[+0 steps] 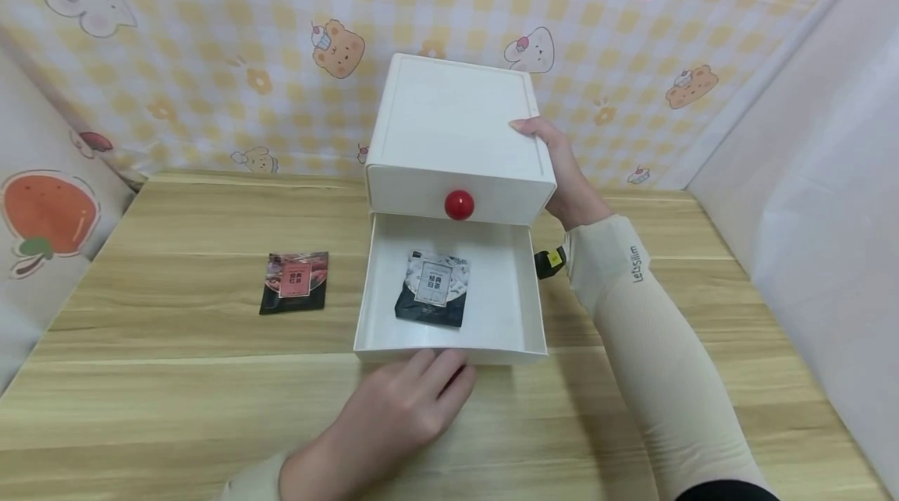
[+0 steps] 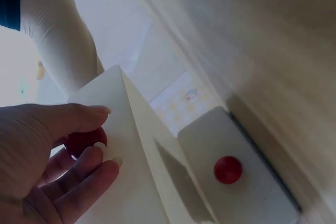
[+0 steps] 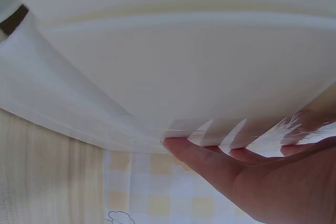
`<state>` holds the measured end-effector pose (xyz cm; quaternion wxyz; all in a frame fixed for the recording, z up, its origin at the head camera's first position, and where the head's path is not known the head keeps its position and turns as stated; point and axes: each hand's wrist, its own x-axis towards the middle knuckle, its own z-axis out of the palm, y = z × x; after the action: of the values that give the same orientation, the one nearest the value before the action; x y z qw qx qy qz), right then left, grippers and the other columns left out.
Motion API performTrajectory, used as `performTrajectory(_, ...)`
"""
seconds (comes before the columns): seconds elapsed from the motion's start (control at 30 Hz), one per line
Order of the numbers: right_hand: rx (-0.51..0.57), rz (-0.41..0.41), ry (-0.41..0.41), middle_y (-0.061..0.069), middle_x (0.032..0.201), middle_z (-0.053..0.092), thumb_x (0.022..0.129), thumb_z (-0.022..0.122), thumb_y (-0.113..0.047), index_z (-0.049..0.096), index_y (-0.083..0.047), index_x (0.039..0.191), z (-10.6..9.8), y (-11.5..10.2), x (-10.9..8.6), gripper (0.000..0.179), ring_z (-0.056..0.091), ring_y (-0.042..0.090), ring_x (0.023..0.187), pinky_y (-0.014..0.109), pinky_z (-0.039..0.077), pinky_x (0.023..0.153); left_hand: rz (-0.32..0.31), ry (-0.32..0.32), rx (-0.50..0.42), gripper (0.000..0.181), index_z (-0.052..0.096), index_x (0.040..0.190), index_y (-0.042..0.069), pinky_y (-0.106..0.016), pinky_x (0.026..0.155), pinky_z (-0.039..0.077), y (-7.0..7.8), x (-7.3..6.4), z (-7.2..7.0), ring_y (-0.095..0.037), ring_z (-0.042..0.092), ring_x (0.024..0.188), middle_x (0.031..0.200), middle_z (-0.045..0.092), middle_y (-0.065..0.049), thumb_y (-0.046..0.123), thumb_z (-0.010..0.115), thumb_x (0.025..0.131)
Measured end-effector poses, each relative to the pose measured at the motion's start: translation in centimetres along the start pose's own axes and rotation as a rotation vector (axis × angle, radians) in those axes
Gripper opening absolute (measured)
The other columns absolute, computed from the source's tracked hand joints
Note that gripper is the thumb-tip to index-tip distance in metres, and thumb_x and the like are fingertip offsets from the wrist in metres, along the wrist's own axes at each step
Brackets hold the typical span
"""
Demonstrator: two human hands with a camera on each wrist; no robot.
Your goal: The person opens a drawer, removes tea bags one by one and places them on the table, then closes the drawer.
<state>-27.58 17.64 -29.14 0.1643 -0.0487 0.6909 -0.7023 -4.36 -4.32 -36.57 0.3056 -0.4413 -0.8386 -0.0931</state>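
A white two-drawer box [image 1: 456, 115] has a red knob [image 1: 460, 205] on its upper drawer front, which is closed. Its lower drawer [image 1: 502, 290] is pulled out towards me. Inside lies a black-and-white tea sachet [image 1: 433, 289] with a pale label. My left hand [image 1: 403, 403] is at the lower drawer's front; the left wrist view shows thumb and fingers pinching that drawer's red knob [image 2: 86, 141]. My right hand [image 1: 565, 165] rests against the box's right side, one fingertip on the top edge. In the right wrist view its extended fingers [image 3: 210, 163] press the glossy side.
A red-and-black tea sachet [image 1: 295, 282] lies on the wood-grain table [image 1: 175, 376] left of the drawer. A small black object with a yellow label [image 1: 550, 261] is by the right wrist. Behind the box hangs a yellow checked cloth [image 1: 211, 17]; white side panels [image 1: 808, 173] flank the table.
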Motion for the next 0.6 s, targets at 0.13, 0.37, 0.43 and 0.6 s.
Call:
performTrajectory(0.13,-0.020,-0.009,-0.013,0.003,0.122,0.053,0.094,0.038,-0.041,0.029,-0.015,0.152,-0.1,0.2,0.1,0.064,0.060,0.014,0.098,0.024,0.054,0.076,-0.008,-0.001,-0.007,0.054,0.076,0.104,0.011,-0.016,0.049,0.046,0.2,-0.3,0.2,-0.012,0.061,0.074,0.101,0.067,-0.003,0.007,0.022,0.110)
performTrajectory(0.37,-0.004,-0.006,-0.006,0.002,0.120,0.054,0.095,0.038,-0.041,0.030,-0.015,0.151,0.0,0.2,0.2,0.062,0.060,0.014,0.098,0.024,0.054,0.075,-0.041,-0.085,-0.070,0.021,0.076,0.109,0.014,-0.013,0.055,0.051,0.5,-0.1,-0.9,-0.009,0.066,0.077,0.105,0.070,-0.002,0.018,0.058,0.101)
performTrajectory(0.43,-0.002,-0.006,-0.003,0.002,0.120,0.054,0.095,0.039,-0.041,0.030,-0.015,0.151,0.0,0.2,0.2,0.063,0.060,0.014,0.097,0.024,0.054,0.075,-0.051,-0.071,-0.097,0.019,0.076,0.108,0.014,-0.012,0.057,0.052,0.5,0.3,-1.5,-0.008,0.067,0.077,0.104,0.071,-0.001,0.022,0.074,0.091)
performTrajectory(0.6,0.015,0.000,-0.005,0.002,0.119,0.054,0.095,0.040,-0.041,0.031,-0.014,0.149,0.0,0.1,0.0,0.061,0.061,0.013,0.096,0.024,0.054,0.075,-0.025,0.006,-0.165,0.019,0.077,0.108,0.014,-0.016,0.067,0.058,-0.6,1.3,-3.4,-0.008,0.068,0.083,0.104,0.072,0.000,0.017,0.076,0.089)
